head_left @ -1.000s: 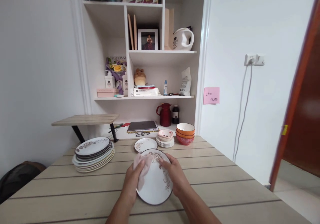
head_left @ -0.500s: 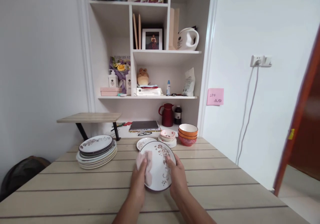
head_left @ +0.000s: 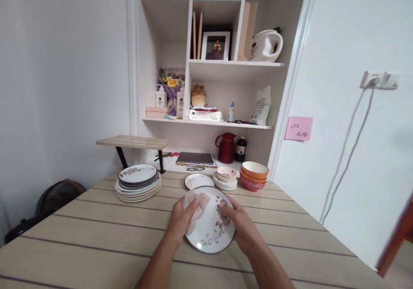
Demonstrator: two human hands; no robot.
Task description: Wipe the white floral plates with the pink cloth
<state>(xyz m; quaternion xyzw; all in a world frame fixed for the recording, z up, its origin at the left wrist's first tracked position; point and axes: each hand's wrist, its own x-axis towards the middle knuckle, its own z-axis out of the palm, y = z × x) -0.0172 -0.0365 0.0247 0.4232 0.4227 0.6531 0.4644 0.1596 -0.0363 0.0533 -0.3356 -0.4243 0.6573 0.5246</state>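
A white plate [head_left: 208,233] with a dark rim and brown floral pattern is held tilted above the table, between my two hands. My left hand [head_left: 180,220] is closed on a crumpled pale pink cloth [head_left: 197,209], pressing it against the plate's left rim. My right hand [head_left: 241,224] grips the right edge, its thumb lying on the painted flowers and its fingers hidden behind. Just beyond the held plate lies another patterned plate [head_left: 199,181] on the table.
A tall stack of plates [head_left: 138,190] stands at the left near a small raised wooden shelf [head_left: 134,141]. Small dishes topped by a pink bowl [head_left: 226,173] and stacked orange and red bowls [head_left: 254,176] stand at the back of the slatted table [head_left: 97,254].
The plate has turned clockwise in my hands, its flowers now lower. The cloth has moved up to the upper left rim. The camera view has swung left and tilted.
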